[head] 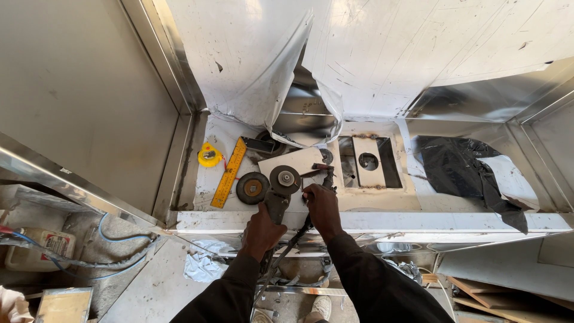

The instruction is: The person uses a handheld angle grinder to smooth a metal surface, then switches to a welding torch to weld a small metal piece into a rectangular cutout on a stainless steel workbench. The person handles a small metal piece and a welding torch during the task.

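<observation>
Standing right over this: both arms in dark sleeves reach forward and down onto the stainless steel counter (371, 222). The left hand (261, 232) is wrapped tight round the body of an angle grinder (278, 194), knuckles up, wrist pretty much straight. The right hand (321, 206) sits just beside it, fingers curled shut around the grinder's side handle (327, 175), which sticks up and away from the tool. The grinder lies on the countertop near its front edge, with its disc (285, 178) facing up, resting over a small flat steel offcut (293, 162). Counting discs: two, the one on the grinder and one loose spare disc (252, 188) lying touching it on the left. One yellow folding ruler (229, 172) lies at a slant left of that, and one yellow tape measure (210, 155) sits just past its far end. The rectangular cutout (369, 161) in the counter, right of the hands, holds a steel plate (367, 160) with a single round hole in it. Further right there's one crumpled black plastic sheet (463, 170) on the counter. Peeling white protective film (263, 66) hangs down off the back wall.
</observation>
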